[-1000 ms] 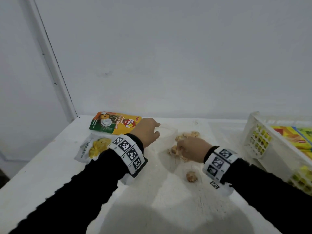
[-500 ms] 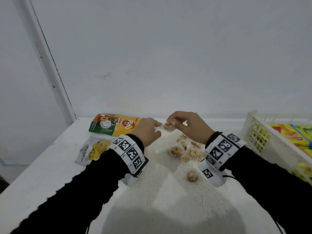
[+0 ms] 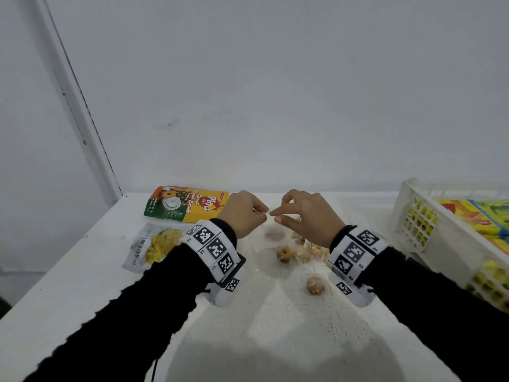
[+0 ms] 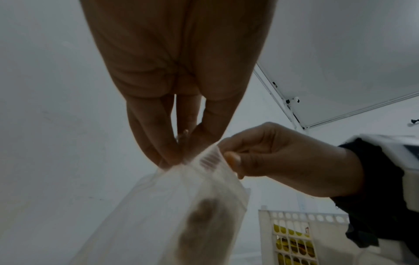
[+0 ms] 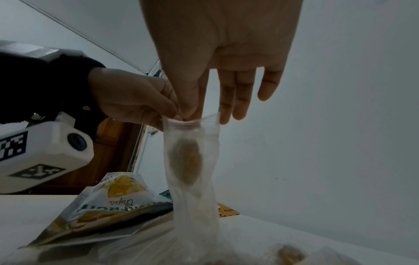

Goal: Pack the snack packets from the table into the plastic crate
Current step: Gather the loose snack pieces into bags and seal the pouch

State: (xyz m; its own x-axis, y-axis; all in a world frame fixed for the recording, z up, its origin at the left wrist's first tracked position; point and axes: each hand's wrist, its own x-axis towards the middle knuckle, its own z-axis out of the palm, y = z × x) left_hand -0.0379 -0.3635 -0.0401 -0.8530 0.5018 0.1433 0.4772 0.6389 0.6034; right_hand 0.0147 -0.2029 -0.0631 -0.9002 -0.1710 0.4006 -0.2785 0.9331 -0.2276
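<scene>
1. Head view: both hands are up over the middle of the white surface point(image 3: 82, 285), close together, working the top of a clear plastic bag point(image 3: 271, 232).
2. Left hand point(image 3: 243, 213) has its grip clamped on the bag's top edge. The left wrist cam shows the fingertips point(image 4: 167, 154) pinched together on the plastic right at the rim.
3. Right hand point(image 3: 305, 213) is doing the same on the other side: thumb and index finger squeeze the bag's top edge, while the other fingers point(image 5: 240, 96) just hang out straight.
4. The bag hangs down from both grips with its bottom end on the surface. One brownish snack piece point(image 5: 187, 159) sits inside it, pretty blurry through the plastic.
5. More loose snack pieces point(image 3: 300, 253) lie on the surface under the right wrist, plus one on its own point(image 3: 314, 285) a bit nearer the camera.
6. Two snack packets are out on the left side: an orange-and-green packet point(image 3: 187, 204) towards the wall and a white chips packet point(image 3: 153, 248) with yellow on it, just in front of it.
7. The white plastic crate point(image 3: 429, 244) is off to the right, with yellow and green packets point(image 3: 476, 216) already in it.
</scene>
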